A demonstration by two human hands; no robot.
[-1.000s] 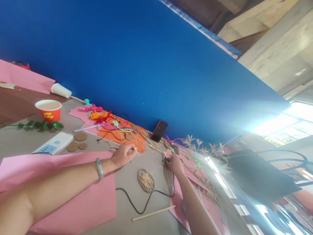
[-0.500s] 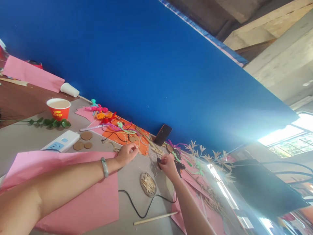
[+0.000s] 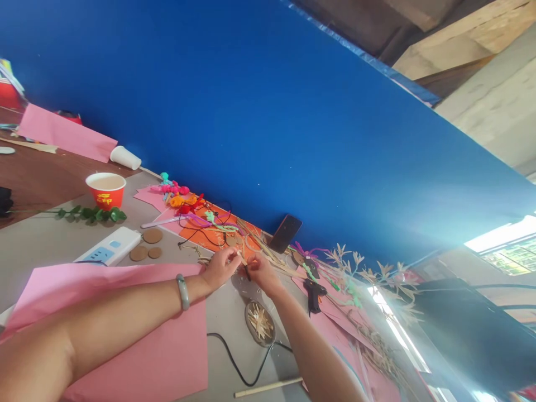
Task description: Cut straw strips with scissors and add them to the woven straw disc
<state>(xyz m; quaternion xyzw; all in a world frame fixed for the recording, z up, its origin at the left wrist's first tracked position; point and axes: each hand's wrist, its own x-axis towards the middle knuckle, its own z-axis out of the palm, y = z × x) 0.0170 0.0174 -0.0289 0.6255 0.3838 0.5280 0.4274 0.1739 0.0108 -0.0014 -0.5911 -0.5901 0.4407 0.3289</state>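
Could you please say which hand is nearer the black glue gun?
Right: the right hand is left of the black glue gun; the left hand is farther left.

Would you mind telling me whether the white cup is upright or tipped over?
Tipped over: the white cup lies on its side, unlike the upright red cup.

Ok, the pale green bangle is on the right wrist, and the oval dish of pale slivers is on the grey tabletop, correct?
No: the head view shows the bangle on the left wrist; the oval dish is on the grey tabletop.
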